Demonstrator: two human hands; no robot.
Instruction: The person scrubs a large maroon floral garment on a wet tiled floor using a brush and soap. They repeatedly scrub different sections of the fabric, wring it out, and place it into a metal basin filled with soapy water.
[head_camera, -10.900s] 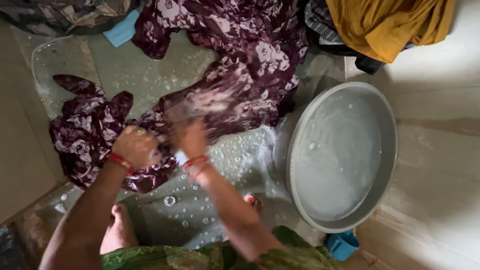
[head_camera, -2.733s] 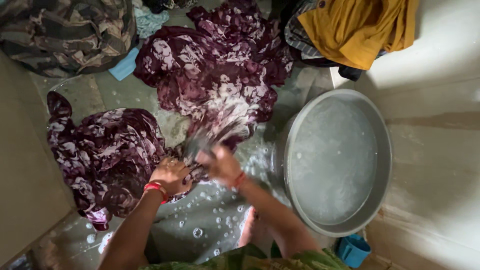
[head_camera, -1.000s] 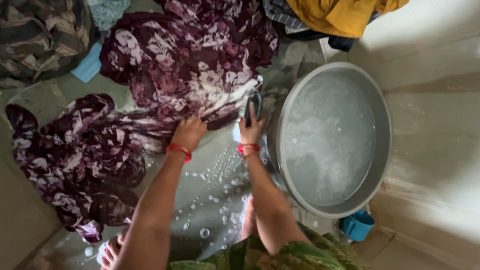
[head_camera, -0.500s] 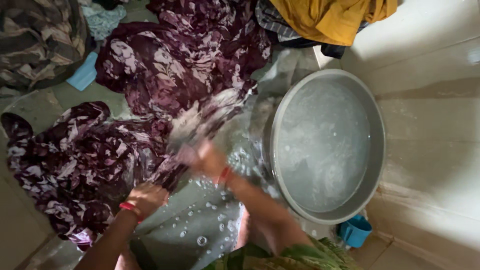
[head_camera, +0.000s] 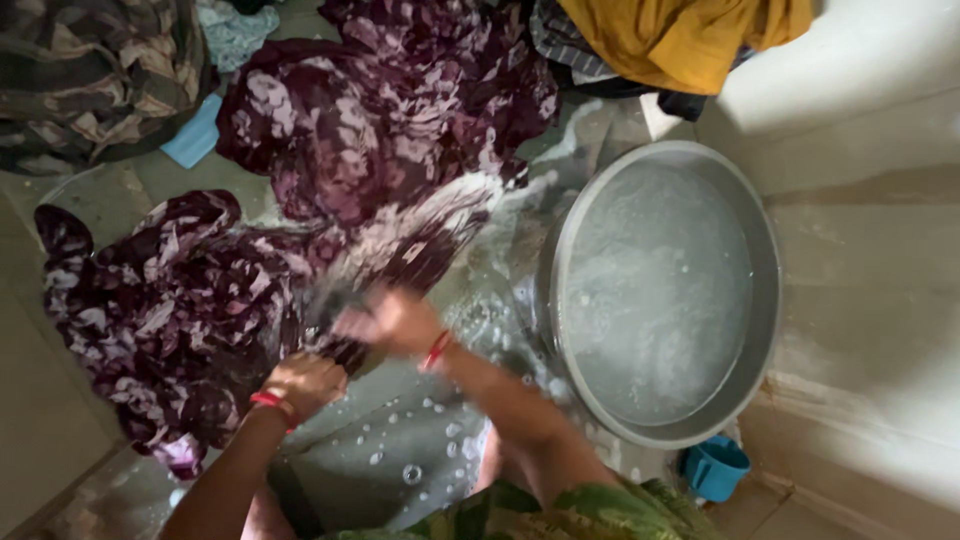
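While gripping floral cloth, both hands stay blurred.

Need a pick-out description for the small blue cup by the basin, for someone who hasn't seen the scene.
Start at the big round grey basin of sudsy water on the right. Follow its rim to the near edge, bottom right, where a small blue cup sits on the floor against it. Unlike the flat pale-blue bar far left by the clothes, it is a deep-blue open container with a handle.
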